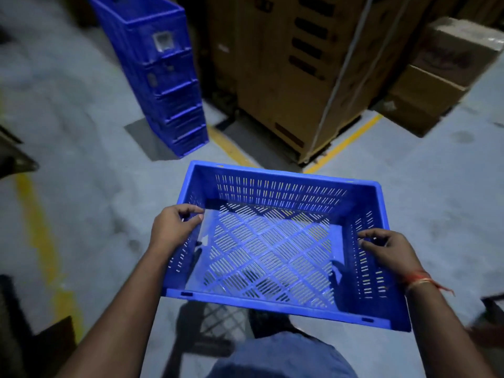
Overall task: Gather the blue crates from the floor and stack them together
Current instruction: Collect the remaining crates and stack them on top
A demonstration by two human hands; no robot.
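I carry an empty blue slotted crate (272,249) in front of me, held level above the grey floor. My left hand (173,226) grips its left rim, thumb inside the wall. My right hand (387,251) grips the right rim the same way; a red thread and bangle sit on that wrist. Ahead and to the left, a tall stack of several blue crates (161,75) stands on the floor, well apart from the crate I hold.
Large strapped cardboard cartons on a pallet (297,72) stand ahead, with smaller boxes (441,69) to the right. Yellow floor lines (41,236) run on the left and meet ahead by the pallet. Dark objects sit at the left and right edges.
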